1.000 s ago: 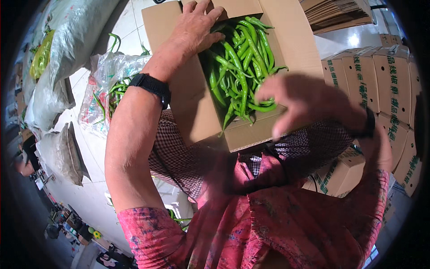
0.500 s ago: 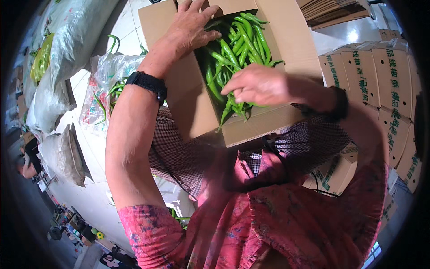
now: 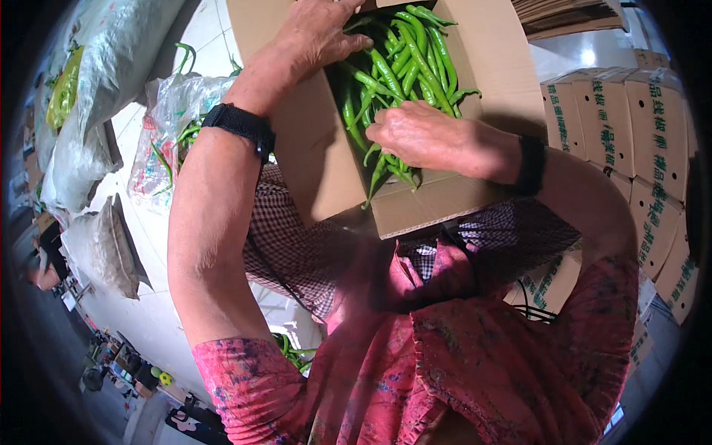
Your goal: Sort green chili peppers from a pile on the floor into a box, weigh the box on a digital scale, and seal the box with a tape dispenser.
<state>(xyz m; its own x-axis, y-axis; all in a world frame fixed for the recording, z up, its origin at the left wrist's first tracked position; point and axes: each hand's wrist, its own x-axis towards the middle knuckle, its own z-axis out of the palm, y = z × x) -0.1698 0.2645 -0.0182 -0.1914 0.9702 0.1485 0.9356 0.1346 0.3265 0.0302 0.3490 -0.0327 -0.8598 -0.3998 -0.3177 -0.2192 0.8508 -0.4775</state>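
Long green chili peppers (image 3: 423, 63) fill an open cardboard box (image 3: 415, 208) in front of my lap. At the box's far left corner, my left hand (image 3: 322, 33) has its fingers stretched over the flap and its thumb by the peppers. Its fingertips are partly cut off by the top edge of the view. My right hand (image 3: 426, 133) lies low on the heap with fingers curled in, closed on chili peppers at the near end. A few stems and tips poke out below its fingers, over the near inner wall.
Stacked cardboard boxes (image 3: 615, 126) stand on the right, with flattened cardboard (image 3: 567, 16) at the far right. Left of the box lies a clear plastic bag (image 3: 159, 126) with more peppers. Large pale sacks (image 3: 122, 59) and a smaller sack (image 3: 104, 248) sit further left.
My right hand was blurred with motion and its fingers reached out; now it is sharper, with its fingers curled on the peppers. My left hand stays at the box corner.
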